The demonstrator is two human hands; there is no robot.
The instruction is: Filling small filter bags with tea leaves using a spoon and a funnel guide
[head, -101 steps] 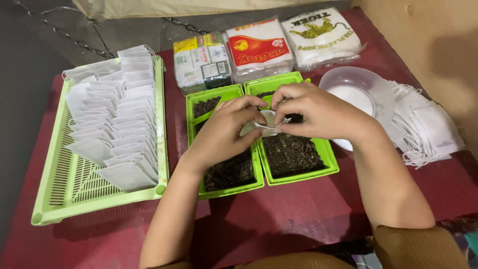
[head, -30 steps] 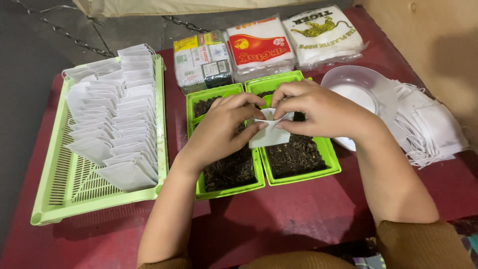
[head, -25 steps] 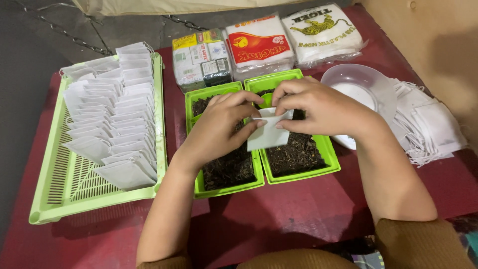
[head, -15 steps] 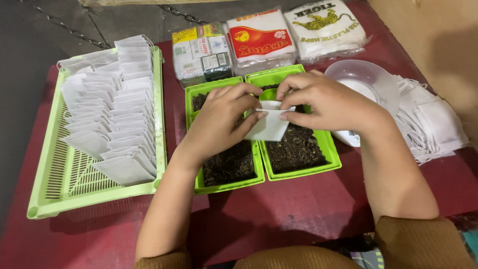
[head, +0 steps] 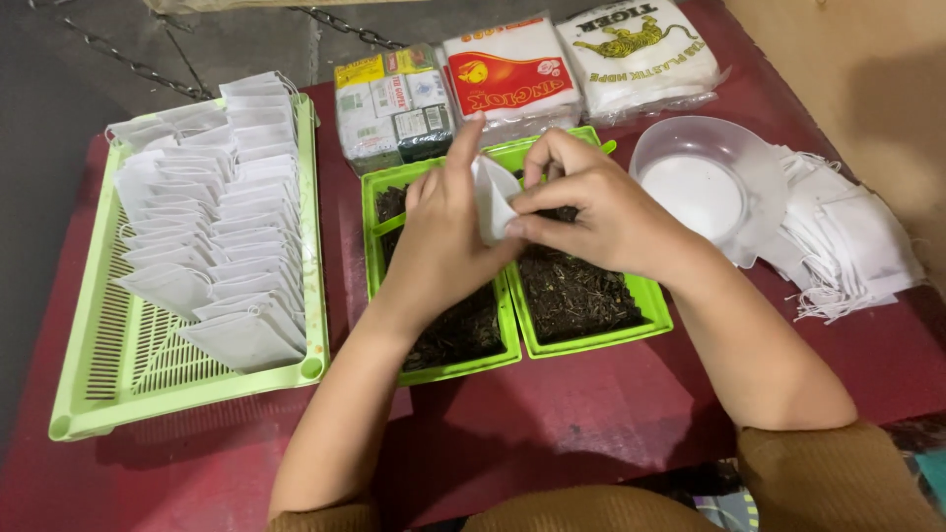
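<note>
While the dark red counter (head: 591,424) carries everything, its biggest item is the slotted green tray (head: 108,384) at the left, filled with rows of finished white sachets (head: 212,227). Next come three plastic-wrapped packs (head: 512,74) along the far edge, then the two green tubs (head: 601,340) of dark loose leaf in the middle, the clear plastic bowl (head: 705,182) to the right, and a loose heap of empty white bags (head: 847,246) beside it. Both hands meet above the tubs: the left hand (head: 443,241) and right hand (head: 601,212) are pinched together on one small white pouch (head: 490,197). Half a second ago that pouch lay flatter and lower between the fingers; now it stands upright, raised a little, with the left forefinger pointing up behind it. I judge the pouch is being opened or folded at its mouth, over the leaf.
</note>
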